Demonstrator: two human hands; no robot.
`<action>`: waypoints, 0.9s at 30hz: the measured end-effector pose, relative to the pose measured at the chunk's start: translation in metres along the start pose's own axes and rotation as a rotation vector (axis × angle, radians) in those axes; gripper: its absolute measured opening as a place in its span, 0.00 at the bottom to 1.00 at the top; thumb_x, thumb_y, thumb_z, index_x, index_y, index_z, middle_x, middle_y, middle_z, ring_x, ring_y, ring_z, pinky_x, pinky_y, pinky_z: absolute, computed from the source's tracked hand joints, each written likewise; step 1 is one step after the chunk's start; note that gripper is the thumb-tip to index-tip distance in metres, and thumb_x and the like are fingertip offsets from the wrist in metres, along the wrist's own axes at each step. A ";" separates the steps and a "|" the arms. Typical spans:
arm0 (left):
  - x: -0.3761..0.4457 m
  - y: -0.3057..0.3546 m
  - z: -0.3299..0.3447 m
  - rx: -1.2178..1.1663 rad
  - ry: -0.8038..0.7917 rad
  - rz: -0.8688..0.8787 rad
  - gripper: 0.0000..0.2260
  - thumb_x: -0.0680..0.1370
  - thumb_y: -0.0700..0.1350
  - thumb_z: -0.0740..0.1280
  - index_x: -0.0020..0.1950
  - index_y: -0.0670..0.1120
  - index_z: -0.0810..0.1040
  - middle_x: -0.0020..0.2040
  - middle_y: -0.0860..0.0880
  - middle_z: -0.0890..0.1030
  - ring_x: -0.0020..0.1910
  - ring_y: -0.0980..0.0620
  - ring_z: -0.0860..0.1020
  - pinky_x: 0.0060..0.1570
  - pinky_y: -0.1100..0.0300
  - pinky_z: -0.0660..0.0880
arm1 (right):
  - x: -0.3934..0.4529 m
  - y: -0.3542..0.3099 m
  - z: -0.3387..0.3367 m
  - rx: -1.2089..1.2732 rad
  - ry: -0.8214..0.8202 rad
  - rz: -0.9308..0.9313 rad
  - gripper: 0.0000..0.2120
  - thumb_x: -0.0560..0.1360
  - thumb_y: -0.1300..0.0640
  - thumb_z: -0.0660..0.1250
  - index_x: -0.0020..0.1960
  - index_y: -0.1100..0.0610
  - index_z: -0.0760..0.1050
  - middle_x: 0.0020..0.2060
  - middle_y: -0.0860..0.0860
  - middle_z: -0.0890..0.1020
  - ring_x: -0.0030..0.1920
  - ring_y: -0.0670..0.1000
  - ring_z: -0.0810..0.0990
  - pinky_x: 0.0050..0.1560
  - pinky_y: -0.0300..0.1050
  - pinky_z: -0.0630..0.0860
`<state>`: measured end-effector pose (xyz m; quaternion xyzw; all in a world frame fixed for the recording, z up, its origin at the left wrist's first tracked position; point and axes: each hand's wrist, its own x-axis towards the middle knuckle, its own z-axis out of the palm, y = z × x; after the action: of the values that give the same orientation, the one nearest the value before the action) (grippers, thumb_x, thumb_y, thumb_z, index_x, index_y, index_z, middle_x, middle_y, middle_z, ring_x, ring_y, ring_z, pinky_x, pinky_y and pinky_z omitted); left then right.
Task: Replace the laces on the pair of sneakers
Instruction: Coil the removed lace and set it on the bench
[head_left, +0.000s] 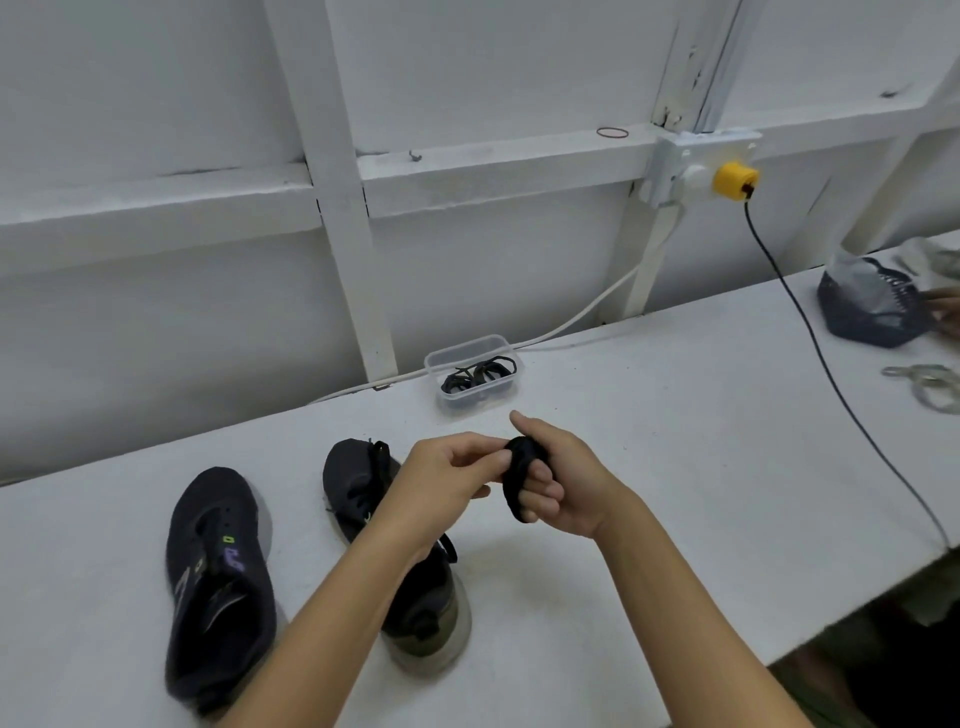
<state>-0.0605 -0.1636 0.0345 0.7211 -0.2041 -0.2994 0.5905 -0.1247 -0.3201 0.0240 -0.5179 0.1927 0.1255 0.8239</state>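
A black lace (521, 478) was wound in a bundle around the fingers of the right hand (561, 483), whose grip curled on it. The left hand (447, 483) pinched the same bundle with thumb and fingertips. Both hands were held above a white counter (675, 467). Below them lay two dark sneakers: the left sneaker (218, 587) unlaced, the right sneaker (363, 483) partly hidden by the left forearm. Farther back, a clear plastic box (472, 371) held more black laces (480, 373).

Both forearms reach forward and meet in the middle. The left hand (451, 480) pinches with curled fingers; the right hand (558, 480) has curled fingers too.
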 end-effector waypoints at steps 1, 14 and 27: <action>0.002 -0.001 0.003 -0.016 0.014 -0.017 0.05 0.79 0.43 0.70 0.52 0.50 0.85 0.47 0.51 0.87 0.51 0.53 0.85 0.52 0.58 0.79 | 0.001 0.002 -0.001 0.009 0.042 0.000 0.32 0.83 0.43 0.57 0.21 0.53 0.62 0.15 0.49 0.58 0.17 0.50 0.60 0.26 0.41 0.68; 0.022 -0.036 0.049 0.158 0.271 -0.094 0.05 0.82 0.43 0.63 0.50 0.50 0.78 0.45 0.53 0.83 0.43 0.59 0.81 0.35 0.74 0.71 | 0.026 0.026 0.001 0.012 0.519 -0.008 0.24 0.83 0.47 0.56 0.32 0.56 0.63 0.22 0.49 0.63 0.21 0.49 0.60 0.24 0.40 0.60; 0.048 -0.037 0.041 -0.113 0.186 -0.290 0.09 0.83 0.45 0.62 0.50 0.45 0.82 0.52 0.44 0.85 0.51 0.46 0.84 0.55 0.50 0.82 | 0.044 0.022 -0.016 -0.031 0.497 -0.001 0.23 0.85 0.48 0.53 0.33 0.54 0.60 0.21 0.47 0.61 0.21 0.48 0.59 0.25 0.41 0.58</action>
<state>-0.0546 -0.2166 -0.0157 0.7332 -0.0250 -0.3243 0.5972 -0.0975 -0.3247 -0.0201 -0.5457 0.3872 -0.0034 0.7431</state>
